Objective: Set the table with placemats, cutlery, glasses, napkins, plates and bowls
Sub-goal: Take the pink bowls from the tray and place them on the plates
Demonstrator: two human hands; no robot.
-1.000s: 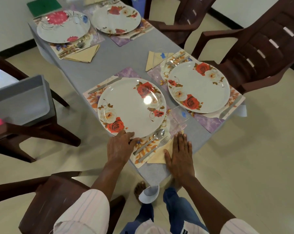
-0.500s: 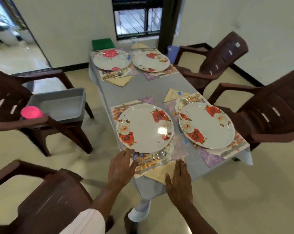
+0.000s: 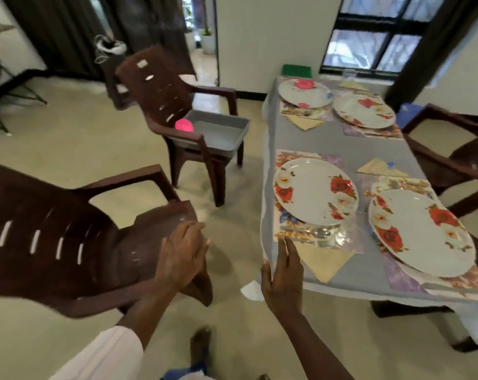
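Placemat (image 3: 287, 223) lies at the tabletop's (image 3: 342, 141) near left corner; the right hand (image 3: 283, 281) reaches its near edge, fingers straight, holding nothing; the left hand (image 3: 181, 256), flat and empty, hovers over a brown chair (image 3: 54, 229); plate (image 3: 312, 193), spoon (image 3: 321, 232) and fork (image 3: 318, 243) lie on it, napkin (image 3: 325, 260) just beside.

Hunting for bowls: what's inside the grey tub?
A pink round thing at the tub's left end. The chair arm covers its lower part and the tub's near corner.
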